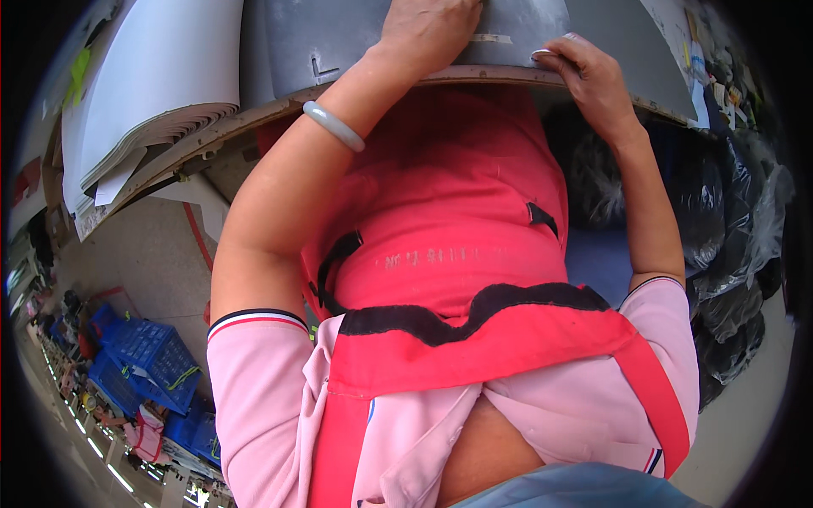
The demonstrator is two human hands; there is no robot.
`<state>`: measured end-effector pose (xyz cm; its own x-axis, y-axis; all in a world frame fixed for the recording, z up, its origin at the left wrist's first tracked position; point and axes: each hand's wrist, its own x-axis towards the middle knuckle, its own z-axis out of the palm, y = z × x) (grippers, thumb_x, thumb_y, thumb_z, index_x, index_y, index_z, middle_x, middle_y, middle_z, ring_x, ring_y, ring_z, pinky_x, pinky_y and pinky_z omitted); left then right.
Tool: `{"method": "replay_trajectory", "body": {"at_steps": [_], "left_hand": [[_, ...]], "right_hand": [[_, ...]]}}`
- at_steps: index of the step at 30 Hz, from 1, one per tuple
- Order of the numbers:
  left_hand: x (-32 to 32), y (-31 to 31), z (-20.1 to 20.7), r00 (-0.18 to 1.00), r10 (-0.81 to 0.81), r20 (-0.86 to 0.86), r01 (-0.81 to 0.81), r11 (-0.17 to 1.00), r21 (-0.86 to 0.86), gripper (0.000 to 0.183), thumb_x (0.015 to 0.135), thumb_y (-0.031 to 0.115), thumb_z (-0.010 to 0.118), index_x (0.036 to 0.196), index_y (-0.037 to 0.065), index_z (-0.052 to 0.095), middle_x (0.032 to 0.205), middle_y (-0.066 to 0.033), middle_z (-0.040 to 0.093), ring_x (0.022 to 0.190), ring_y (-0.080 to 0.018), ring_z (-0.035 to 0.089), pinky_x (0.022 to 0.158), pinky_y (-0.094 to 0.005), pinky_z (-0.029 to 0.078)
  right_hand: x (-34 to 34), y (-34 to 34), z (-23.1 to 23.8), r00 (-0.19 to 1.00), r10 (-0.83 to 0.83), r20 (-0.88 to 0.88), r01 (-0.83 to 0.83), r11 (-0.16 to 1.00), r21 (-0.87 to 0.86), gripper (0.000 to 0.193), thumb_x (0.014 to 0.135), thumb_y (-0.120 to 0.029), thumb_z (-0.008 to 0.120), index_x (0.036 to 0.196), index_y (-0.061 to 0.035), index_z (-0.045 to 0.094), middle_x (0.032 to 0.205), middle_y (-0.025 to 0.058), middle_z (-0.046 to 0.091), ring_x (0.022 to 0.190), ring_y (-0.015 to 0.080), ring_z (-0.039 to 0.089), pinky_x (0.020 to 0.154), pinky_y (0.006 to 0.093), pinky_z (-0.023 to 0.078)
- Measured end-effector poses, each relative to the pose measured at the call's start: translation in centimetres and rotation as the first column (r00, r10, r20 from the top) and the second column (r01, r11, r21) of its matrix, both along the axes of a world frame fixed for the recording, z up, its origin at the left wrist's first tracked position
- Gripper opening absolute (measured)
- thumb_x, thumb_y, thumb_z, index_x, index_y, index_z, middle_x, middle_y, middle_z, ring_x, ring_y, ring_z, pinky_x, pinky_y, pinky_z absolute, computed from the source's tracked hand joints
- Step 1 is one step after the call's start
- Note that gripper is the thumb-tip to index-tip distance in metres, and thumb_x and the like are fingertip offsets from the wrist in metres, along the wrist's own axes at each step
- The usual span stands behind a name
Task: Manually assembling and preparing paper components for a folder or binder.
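My left hand [430, 32] rests over the dark grey work surface [326, 34] at the top of the view, its back towards me; its fingers are mostly hidden and cut off by the upper edge. A grey bangle [334, 126] circles my left forearm. My right hand [593, 80] is at the table's near edge with thumb and fingers pinched together. A small whitish spot shows at its fingertips; I cannot tell whether it is a nail or a held piece. Between the hands a narrow pale strip [491, 38] lies on the surface.
A thick stack of curled white sheets [165, 76] lies at the table's left. Black plastic bags [690, 186] stand at the right below the table. Blue crates [152, 351] are on the floor at lower left. My red apron [440, 203] meets the table's edge.
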<state>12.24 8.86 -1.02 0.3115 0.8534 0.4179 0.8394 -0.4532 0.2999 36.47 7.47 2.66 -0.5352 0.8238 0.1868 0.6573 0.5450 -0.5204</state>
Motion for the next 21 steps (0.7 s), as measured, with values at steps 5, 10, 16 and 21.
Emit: {"method": "replay_trajectory", "body": {"at_steps": [5, 10, 16, 21], "left_hand": [[-0.2, -0.2, 0.1, 1.000, 0.011, 0.019, -0.011, 1.000, 0.002, 0.026, 0.097, 0.023, 0.054, 0.116, 0.009, 0.065, 0.125, -0.0139, 0.058, 0.126, -0.0347, 0.050, 0.105, -0.0680, 0.035], [0.0, -0.1, -0.1, 1.000, 0.002, 0.027, -0.003, 0.999, 0.038, 0.026, 0.096, 0.024, 0.055, 0.114, 0.009, 0.065, 0.125, -0.0139, 0.058, 0.126, -0.0343, 0.051, 0.105, -0.0680, 0.035], [-0.4, 0.2, 0.2, 1.000, 0.006, 0.011, -0.006, 1.000, 0.008, 0.027, 0.096, 0.024, 0.054, 0.115, 0.009, 0.065, 0.126, -0.0142, 0.058, 0.126, -0.0348, 0.050, 0.104, -0.0682, 0.035], [-0.4, -0.2, -0.1, 0.999, 0.036, -0.034, -0.027, 0.972, 0.232, 0.028, 0.095, 0.020, 0.055, 0.118, 0.008, 0.067, 0.117, -0.0174, 0.063, 0.114, -0.0328, 0.059, 0.098, -0.0585, 0.045]], "right_hand": [[0.9, -0.2, 0.4, 0.984, -0.177, 0.007, 0.174, 0.961, -0.215, 0.017, 0.094, -0.017, 0.067, 0.098, -0.0009, 0.065, 0.078, 0.0071, 0.066, 0.073, 0.0146, 0.064, 0.067, 0.0322, 0.050], [0.0, -0.8, -1.1, 0.919, -0.372, -0.131, 0.312, 0.889, -0.334, 0.018, 0.095, -0.019, 0.066, 0.104, -0.0029, 0.062, 0.075, 0.0013, 0.062, 0.064, 0.0070, 0.057, 0.056, 0.0243, 0.047], [1.2, 2.0, 1.7, 0.972, -0.222, 0.075, 0.229, 0.826, -0.515, 0.020, 0.097, -0.021, 0.064, 0.110, -0.0057, 0.060, 0.072, -0.0030, 0.056, 0.058, 0.0044, 0.050, 0.050, 0.0208, 0.041], [1.4, 7.5, 0.6, 0.962, -0.230, -0.147, 0.173, 0.931, -0.321, 0.028, 0.097, -0.026, 0.066, 0.117, -0.0062, 0.065, 0.079, -0.0014, 0.063, 0.068, 0.0047, 0.056, 0.060, 0.0204, 0.048]]}}
